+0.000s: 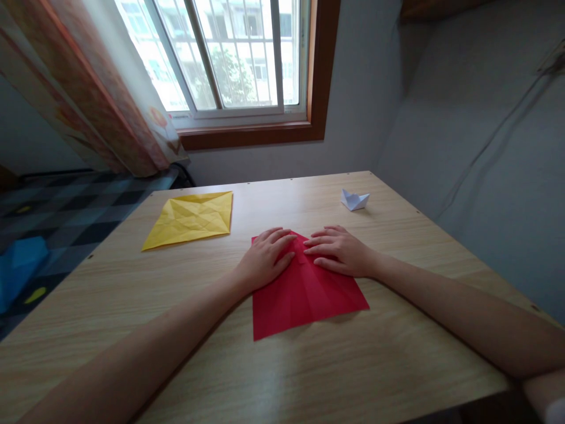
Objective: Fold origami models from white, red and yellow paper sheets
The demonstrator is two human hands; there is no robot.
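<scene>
1. The left hand [263, 257] lies palm down on the red paper sheet [304, 291], fingers extended, close together and flat, their tips pointing toward the right hand.
2. The right hand [339, 250] mirrors it, fingers straight, close together and pressed flat on the same sheet; the two sets of fingertips nearly meet over the sheet's far part.
3. The red sheet sits on the wooden table [397, 365] directly under both palms, its near edge reaching back toward the person. Judging by the flat pressure, the hands appear to be holding down or flattening a fold at the far end, where the paper seems doubled under the fingers.
4. Beyond and to the left of the left fingers, well apart, lies a creased yellow paper square [190, 218], opened flat.
5. Beyond the right fingers, well apart, stands a small folded white paper boat [354, 199].
6. No writing, brand or label can be read on any sheet or on the table.
</scene>
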